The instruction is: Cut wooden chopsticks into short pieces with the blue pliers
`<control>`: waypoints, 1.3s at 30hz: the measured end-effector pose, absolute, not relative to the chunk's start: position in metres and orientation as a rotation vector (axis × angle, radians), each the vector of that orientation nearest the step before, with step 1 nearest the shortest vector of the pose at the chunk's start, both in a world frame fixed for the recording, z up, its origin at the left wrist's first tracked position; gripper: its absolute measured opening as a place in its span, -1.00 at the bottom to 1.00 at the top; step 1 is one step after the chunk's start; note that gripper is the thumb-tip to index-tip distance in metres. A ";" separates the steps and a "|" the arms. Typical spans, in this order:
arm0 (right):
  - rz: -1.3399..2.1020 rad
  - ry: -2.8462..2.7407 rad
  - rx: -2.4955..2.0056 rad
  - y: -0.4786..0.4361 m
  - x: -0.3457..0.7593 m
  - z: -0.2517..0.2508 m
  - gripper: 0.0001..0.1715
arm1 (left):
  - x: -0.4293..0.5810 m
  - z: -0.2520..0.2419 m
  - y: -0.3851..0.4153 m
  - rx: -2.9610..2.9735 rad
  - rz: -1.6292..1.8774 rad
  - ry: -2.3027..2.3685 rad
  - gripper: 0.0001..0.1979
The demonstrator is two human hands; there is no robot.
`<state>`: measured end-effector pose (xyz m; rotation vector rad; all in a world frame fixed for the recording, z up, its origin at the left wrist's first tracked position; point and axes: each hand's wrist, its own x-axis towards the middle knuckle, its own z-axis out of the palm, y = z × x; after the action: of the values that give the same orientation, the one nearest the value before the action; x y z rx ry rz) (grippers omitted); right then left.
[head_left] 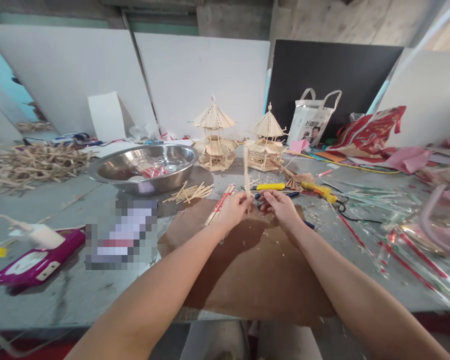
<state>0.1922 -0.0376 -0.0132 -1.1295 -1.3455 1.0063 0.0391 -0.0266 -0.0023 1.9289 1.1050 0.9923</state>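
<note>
My left hand (pixel 237 207) pinches a thin bundle of pale wooden sticks (pixel 246 172), which stands upright and is smeared by motion. Close beside it, my right hand (pixel 279 205) is closed with its fingertips together. A dark tool tip shows at those fingertips and a dark blue handle (pixel 308 225) by the wrist; I cannot make out the tool. Both hands are above a brown sheet (pixel 255 270). Sticks in red-printed wrappers (pixel 221 202) lie by my left hand. Beyond my right hand are a yellow-handled tool (pixel 270 186) and a yellow glue gun (pixel 318 191).
Two stick-built pagoda models (pixel 214 145) stand at the back. A steel basin (pixel 144 167) holds plastic wrappers, with loose sticks (pixel 189 192) beside it. Left are a stick pile (pixel 41 162) and a purple power strip (pixel 41 257). Clear plastic wrappers (pixel 401 240) litter the right.
</note>
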 end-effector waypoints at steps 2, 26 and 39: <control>0.781 -1.458 -1.278 -0.041 0.186 -0.014 -0.66 | 0.036 -0.005 -0.023 1.857 1.247 1.294 -0.73; 0.228 -2.593 -1.573 -0.065 0.190 -0.038 -0.26 | 0.023 -0.019 -0.008 1.765 1.239 1.458 -0.77; 0.212 -2.628 -1.458 -0.080 0.253 -0.046 -0.32 | 0.014 -0.038 0.012 1.623 1.240 1.479 -0.71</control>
<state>0.2533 -0.0798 -0.0456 -1.4582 -2.6280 0.2116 0.0138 0.0122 -0.0382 1.6230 1.4795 1.2405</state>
